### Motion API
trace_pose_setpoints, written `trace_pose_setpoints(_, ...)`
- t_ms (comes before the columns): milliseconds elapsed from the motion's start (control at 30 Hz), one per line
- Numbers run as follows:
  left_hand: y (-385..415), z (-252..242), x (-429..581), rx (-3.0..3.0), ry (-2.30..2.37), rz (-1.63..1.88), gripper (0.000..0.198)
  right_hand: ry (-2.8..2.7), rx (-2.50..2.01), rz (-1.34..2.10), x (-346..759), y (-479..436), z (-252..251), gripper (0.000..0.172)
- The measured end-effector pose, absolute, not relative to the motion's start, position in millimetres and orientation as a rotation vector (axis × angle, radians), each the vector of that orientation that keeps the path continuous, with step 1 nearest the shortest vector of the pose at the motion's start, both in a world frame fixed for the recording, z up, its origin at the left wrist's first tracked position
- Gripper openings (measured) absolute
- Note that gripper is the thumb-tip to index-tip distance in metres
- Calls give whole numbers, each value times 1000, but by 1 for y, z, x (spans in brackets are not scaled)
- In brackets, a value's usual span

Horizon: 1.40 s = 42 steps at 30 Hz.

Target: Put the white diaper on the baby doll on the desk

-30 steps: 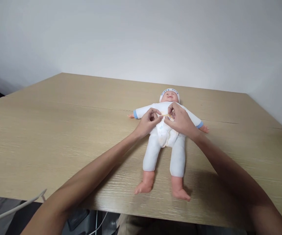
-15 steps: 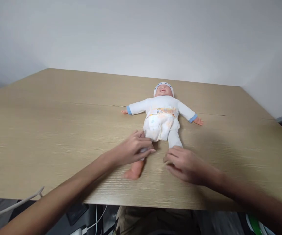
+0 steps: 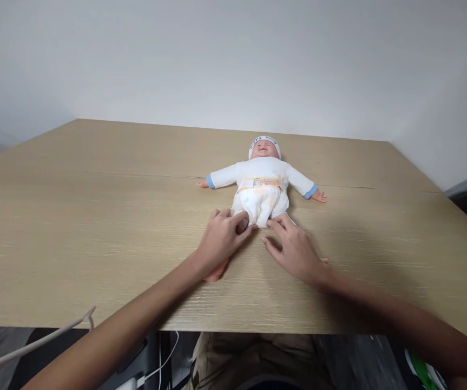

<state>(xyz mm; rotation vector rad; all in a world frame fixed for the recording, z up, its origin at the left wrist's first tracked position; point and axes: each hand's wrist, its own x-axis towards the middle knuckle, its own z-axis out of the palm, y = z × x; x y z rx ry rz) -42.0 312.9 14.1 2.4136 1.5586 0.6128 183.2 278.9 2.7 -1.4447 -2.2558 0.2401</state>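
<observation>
A baby doll point(image 3: 263, 165) in white clothes with blue cuffs and a printed white cap lies on its back, arms spread. It wears a white diaper point(image 3: 257, 203) with an orange printed waistband. My left hand point(image 3: 223, 235) is curled over the doll's leg on the left, its fingers closed at the diaper's lower left edge. At the lower right edge, the index finger of my right hand point(image 3: 294, 246) touches the diaper, while its thumb stands apart. Both hands cover most of the doll's legs. One bare foot point(image 3: 217, 271) shows below my left wrist.
The doll lies on a wide wood-grain table point(image 3: 115, 227) against a pale wall point(image 3: 233, 65). A white cable point(image 3: 34, 341) crosses the lower left near my forearm. Below the front edge is my lap point(image 3: 257, 357), and a green and white object point(image 3: 422, 371) stands at lower right.
My right hand has moved up and inward from the doll's lower leg to the diaper's edge. My left hand has shifted slightly up, its fingers more curled. The view has shifted slightly.
</observation>
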Motion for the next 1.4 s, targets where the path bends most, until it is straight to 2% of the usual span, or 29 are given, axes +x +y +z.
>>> trace_pose_setpoints(300, 314, 15, -47, 2386, 1304, 868, 19, -2256, -1371, 360, 184, 279, 8, 38)
trace_pose_setpoints(567, 317, 21, -47, 2211, 1284, 789, 33, -2093, -1498, 555, 184, 289, 8, 32)
trace_pose_setpoints(733, 316, 16, -48, 2057, 1340, 865, 27, -1760, -1399, 718, 192, 298, 6, 31)
trace_pose_setpoints(800, 314, 13, -49, 1945, 1326, 923, 27, -1704, -1415, 707, 196, 299, 7, 30)
trace_pose_setpoints(1067, 301, 6, -52, 1651, 1321, 1044, 51, -1717, -1525, 599, 202, 295, 8, 27)
trace_pose_setpoints(1233, 301, 12, -52, 1684, 1355, 978, 44, -1709, -1551, 624, 204, 295, 10, 24)
trace_pose_setpoints(1400, 311, 18, -50, 1714, 1337, 873, 38, -1819, -1479, 610, 205, 294, 12, 13)
